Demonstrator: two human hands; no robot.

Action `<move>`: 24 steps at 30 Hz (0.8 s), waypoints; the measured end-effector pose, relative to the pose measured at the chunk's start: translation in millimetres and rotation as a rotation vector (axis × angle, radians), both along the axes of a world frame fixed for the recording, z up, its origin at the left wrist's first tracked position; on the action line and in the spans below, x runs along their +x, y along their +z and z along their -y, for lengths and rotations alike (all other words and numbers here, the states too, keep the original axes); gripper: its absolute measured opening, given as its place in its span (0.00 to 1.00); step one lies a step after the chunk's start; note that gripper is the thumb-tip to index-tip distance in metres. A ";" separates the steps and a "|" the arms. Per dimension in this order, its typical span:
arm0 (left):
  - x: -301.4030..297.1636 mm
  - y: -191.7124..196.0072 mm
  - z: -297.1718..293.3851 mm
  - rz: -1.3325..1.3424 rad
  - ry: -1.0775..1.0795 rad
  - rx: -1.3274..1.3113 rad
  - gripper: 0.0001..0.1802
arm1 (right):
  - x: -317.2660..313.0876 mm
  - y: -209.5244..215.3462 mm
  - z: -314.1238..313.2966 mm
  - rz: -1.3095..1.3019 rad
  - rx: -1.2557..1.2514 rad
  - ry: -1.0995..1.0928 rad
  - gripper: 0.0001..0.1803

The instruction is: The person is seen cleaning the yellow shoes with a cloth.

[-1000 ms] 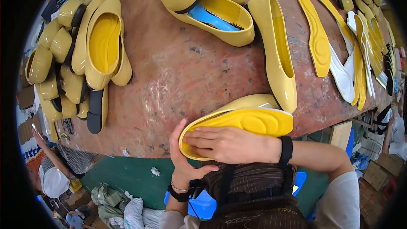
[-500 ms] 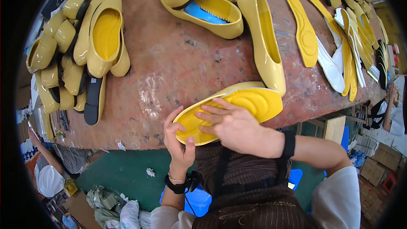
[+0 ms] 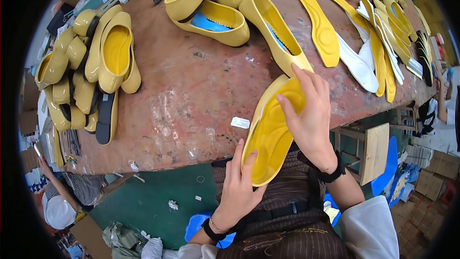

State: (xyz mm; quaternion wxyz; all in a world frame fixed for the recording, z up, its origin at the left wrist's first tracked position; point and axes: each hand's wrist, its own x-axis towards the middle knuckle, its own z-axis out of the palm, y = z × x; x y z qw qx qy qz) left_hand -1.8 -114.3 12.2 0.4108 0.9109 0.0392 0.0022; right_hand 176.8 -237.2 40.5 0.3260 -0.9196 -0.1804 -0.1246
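Note:
A yellow flat shoe [image 3: 262, 181] is tilted at the table's front edge, toe toward me. Lying in it is a yellow padded insole [image 3: 270, 120], its pale edge showing along the left side. My left hand [image 3: 238, 189] holds the shoe near the toe, fingers over the rim. At the heel end my right hand [image 3: 314, 120] grips the insole, thumb on its top face and fingers at the far edge. Just beyond stands another yellow shoe [image 3: 292, 55] with a blue patch inside. The palm side of my right hand is hidden.
Yellow shoes [image 3: 115, 52] are piled at the left, and more shoes [image 3: 211, 21] lie at the back. Loose yellow insoles [image 3: 322, 33] and white insoles [image 3: 358, 67] spread to the right. A white label [image 3: 240, 123] lies beside the held shoe. A wooden stool [image 3: 373, 153] stands at the right.
The shoe has swung from lying sideways to pointing away from me. My right hand has moved from pressing inside it to gripping the heel end. A white label now shows on the table.

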 end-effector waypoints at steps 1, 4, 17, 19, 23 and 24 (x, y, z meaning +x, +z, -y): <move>3.4 -3.2 3.3 0.027 -0.006 -0.013 0.49 | -0.2 6.3 3.0 0.001 -0.003 -0.006 0.28; 15.4 -11.6 15.2 0.118 -0.006 -0.031 0.55 | -0.3 28.3 19.6 -0.430 0.185 0.028 0.16; 59.0 -62.0 27.2 0.378 -0.071 0.025 0.66 | -47.4 -19.1 31.4 -0.286 -0.198 0.284 0.34; 59.2 -66.2 29.5 0.408 -0.066 0.048 0.68 | -22.5 -34.0 27.3 -0.265 -0.202 0.262 0.32; 61.0 -66.7 34.3 0.338 0.006 0.205 0.71 | -14.3 -34.8 27.3 -0.203 -0.234 0.260 0.32; 60.5 -66.6 34.9 0.333 0.017 0.209 0.71 | -19.1 -29.4 26.4 -0.208 -0.262 0.270 0.31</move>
